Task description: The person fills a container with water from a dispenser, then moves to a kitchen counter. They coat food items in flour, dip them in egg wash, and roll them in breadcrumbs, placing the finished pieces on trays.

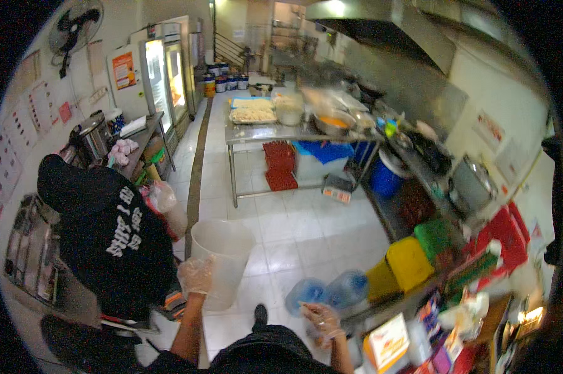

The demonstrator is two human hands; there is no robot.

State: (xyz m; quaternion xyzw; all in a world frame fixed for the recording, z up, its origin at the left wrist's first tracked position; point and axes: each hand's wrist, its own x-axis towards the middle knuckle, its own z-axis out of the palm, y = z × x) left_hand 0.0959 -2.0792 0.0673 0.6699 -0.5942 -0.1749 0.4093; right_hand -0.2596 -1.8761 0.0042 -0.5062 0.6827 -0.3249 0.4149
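My left hand (197, 276), in a clear plastic glove, is at the near left side of a tall translucent white plastic tub (223, 262); whether it grips the tub is not plain. On the right, my right hand (321, 318) wears the same kind of glove and is held with bent fingers in front of blue-tinted water bottles (309, 294). Blur hides whether anything small is between its fingers. One black shoe (260, 314) shows on the tiled floor between the hands.
A person in a black hooded top (108, 224) stands close at left. Ahead is a steel table (262, 135) with trays of food and a large bowl (333, 123). Yellow bins (408, 264), a blue barrel (386, 173) and a cluttered counter line the right side.
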